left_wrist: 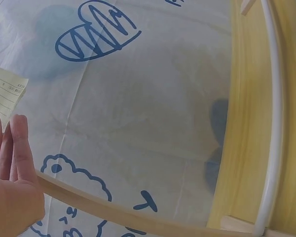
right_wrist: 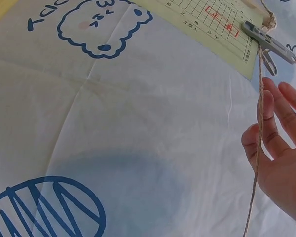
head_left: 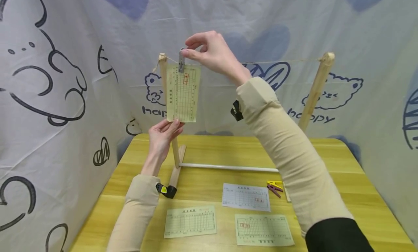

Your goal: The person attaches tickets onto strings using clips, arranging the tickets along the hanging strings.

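Observation:
In the head view my left hand (head_left: pixel 163 135) pinches the lower edge of an upright pale yellow-green printed slip (head_left: pixel 189 99). The slip's top is at the string (head_left: pixel 277 61) near the left post. A grey clothespin (head_left: pixel 181 61) grips the slip's upper edge there. My right hand (head_left: pixel 212 52) holds the clothespin's upper end between thumb and finger. In the right wrist view the string runs past the fingers of the right hand (right_wrist: pixel 281 143), and the handles of the grey clothespin (right_wrist: pixel 269 42) stand apart. The left wrist view shows the left hand (left_wrist: pixel 15 182) at a slip corner.
A wooden frame with a left post (head_left: pixel 163 77), a right post (head_left: pixel 316 88) and a white bottom rod (head_left: pixel 228 167) stands on the table. Two yellow-green slips (head_left: pixel 191 223) (head_left: pixel 264 230) and a white slip (head_left: pixel 246 197) lie in front. Yellow and purple clothespins (head_left: pixel 274 188) lie beside them.

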Demonstrator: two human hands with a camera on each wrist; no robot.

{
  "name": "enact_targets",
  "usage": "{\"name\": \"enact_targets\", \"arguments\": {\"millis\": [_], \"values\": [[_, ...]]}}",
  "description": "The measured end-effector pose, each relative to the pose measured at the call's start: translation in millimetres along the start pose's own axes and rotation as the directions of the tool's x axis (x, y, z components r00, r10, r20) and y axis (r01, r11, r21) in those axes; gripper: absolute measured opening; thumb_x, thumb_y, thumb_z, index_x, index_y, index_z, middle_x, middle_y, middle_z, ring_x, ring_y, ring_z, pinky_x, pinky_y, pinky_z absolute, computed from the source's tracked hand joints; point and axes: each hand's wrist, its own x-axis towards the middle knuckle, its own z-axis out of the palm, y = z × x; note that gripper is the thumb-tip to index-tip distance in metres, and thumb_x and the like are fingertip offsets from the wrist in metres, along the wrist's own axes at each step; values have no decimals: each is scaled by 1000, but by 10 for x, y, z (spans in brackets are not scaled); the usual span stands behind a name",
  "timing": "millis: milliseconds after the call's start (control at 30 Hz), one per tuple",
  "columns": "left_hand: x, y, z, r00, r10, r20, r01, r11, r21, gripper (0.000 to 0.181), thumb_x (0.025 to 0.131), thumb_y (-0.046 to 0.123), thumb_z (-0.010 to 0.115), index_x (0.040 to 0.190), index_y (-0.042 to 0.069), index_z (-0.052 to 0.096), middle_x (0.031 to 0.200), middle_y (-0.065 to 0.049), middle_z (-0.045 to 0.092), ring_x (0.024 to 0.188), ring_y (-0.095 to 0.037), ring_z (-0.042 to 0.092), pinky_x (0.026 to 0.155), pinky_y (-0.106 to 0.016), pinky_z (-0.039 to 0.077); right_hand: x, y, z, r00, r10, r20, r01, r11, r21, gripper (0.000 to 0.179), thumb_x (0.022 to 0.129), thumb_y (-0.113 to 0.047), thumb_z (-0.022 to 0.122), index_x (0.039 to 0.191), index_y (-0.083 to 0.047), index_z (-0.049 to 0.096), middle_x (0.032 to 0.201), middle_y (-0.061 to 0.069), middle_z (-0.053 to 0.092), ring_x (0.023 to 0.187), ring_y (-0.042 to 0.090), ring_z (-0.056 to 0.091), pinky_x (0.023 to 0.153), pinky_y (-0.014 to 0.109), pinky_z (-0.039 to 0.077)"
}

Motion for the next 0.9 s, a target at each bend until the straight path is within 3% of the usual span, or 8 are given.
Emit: {"name": "enact_targets", "arguments": {"millis": [433,700,800,900], "values": [[-66,-97,-37,999,-49,2,49,999,23,17,93,3,69,106,13,74,96,3,80,91,-9,76,85,-25,63,-173,111,15,989,-67,-130,71,997,25,39,98,-30,68,132,-11,65,128,3,71,88,9,57,73,18,46],[-149,-163,-92,997,-77,3,77,997,27,33,94,0,67,125,-10,60,96,1,80,92,-12,76,90,-28,62,-383,167,39,959,-174,-225,194,979,66,34,96,-21,71,126,-6,68,121,9,72,77,7,52,70,18,44],[-211,-236,-119,996,-89,25,87,994,67,42,94,0,67,131,-16,54,95,3,80,93,-11,76,92,-28,61,-507,188,53,950,-202,-237,227,970,82,32,95,-18,71,124,-5,69,120,10,73,78,8,52,71,17,45],[-296,-350,-131,993,-105,55,96,986,136,44,94,1,67,132,-17,53,96,6,80,93,-9,76,94,-29,61,-669,241,76,928,-263,-264,294,952,89,30,94,-14,72,121,-2,70,115,12,74,78,10,53,71,20,46]]}}
